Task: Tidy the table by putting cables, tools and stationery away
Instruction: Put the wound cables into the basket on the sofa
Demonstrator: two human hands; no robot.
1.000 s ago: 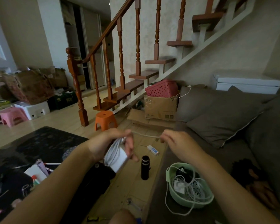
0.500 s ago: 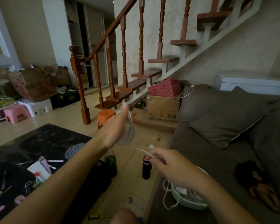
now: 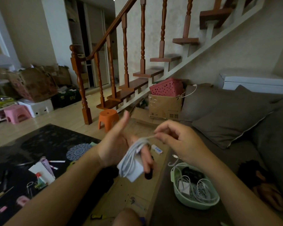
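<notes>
My left hand [image 3: 116,144] holds a white charger block [image 3: 134,172] whose white cable [image 3: 134,152] is looped around the fingers; the thumb sticks up. My right hand [image 3: 175,141] pinches the cable's free end just right of the left hand, pulled taut. On the sofa at lower right a green basket [image 3: 185,200] holds several white cables and a charger. The black table [image 3: 44,142] at left carries pens, markers, a glue stick and small tools.
A black bottle [image 3: 148,174] stands on the floor behind the charger. A white-and-blue strip [image 3: 157,149] lies on the floor. Orange stool [image 3: 107,119], cardboard box [image 3: 165,106] with pink basket, staircase beyond. Grey sofa cushions [image 3: 227,121] at right.
My left hand dropped from raised to mid-height, the cable coil now wrapped around its fingers. My right hand rose from near the basket to pull the cable end taut beside it.
</notes>
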